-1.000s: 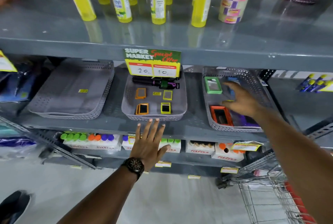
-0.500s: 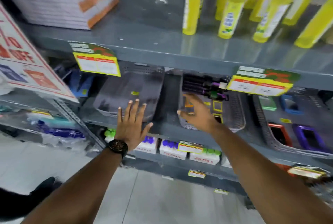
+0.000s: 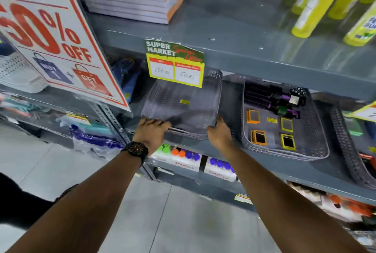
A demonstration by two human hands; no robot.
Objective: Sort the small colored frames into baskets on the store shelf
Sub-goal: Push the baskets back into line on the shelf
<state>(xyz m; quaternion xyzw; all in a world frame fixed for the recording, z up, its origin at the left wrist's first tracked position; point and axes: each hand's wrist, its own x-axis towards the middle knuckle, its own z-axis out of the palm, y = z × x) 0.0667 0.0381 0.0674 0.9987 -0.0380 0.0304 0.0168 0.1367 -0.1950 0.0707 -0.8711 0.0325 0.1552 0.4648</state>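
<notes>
1. Both hands are up at the front edge of the empty grey basket (image 3: 183, 108) on the middle shelf (image 3: 230, 146).
2. The left hand (image 3: 151, 130), with a dark watch (image 3: 136, 149) on its wrist, has its fingers (image 3: 156, 122) curled over the basket's near left corner, closed on the rim.
3. The right hand (image 3: 219, 133) grips the near right corner of the same basket, fingers bent around the rim; the fingertips are hidden behind the wall, so how tightly it holds I cannot tell.
4. The basket holds nothing but a small yellow sticker (image 3: 184, 101) on its floor.
5. The small frames lie away from both hands, in the next basket (image 3: 317, 130) to the right: an orange frame (image 3: 253, 116) and a yellow frame (image 3: 286, 124) in the middle row, another orange frame (image 3: 258, 137) and another yellow frame (image 3: 288, 141) nearer the front.
6. No frame is touching any finger; the right hand sits just beside that basket's left wall, apart from the frames inside.
7. Dark markers (image 3: 270, 100) lie at the back of that basket.
8. A third basket (image 3: 345, 140) at the far right holds a green frame (image 3: 355, 128), partly cut off.
9. A price tag (image 3: 175, 63) hangs from the shelf above the empty basket.
</notes>
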